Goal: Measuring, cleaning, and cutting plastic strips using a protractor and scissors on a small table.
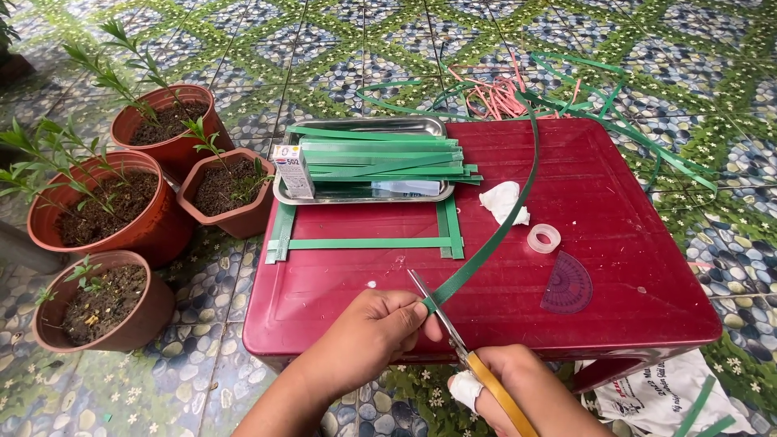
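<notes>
Cutting step: left hand (368, 336) pinching green strap (486, 243), right hand (518, 388) gripping scissors (453, 336), blades open at strap; next, probably a square snip

A long green strap (494, 231) runs in a shallow curve from the far edge of the red counter (615, 210) to its near edge, its near end pinched flat. Yellow-handled scissors (453, 336) lie tilted, blades parted around that end of the strap.

Small white box (293, 171) upright in tray (364, 126).
</notes>
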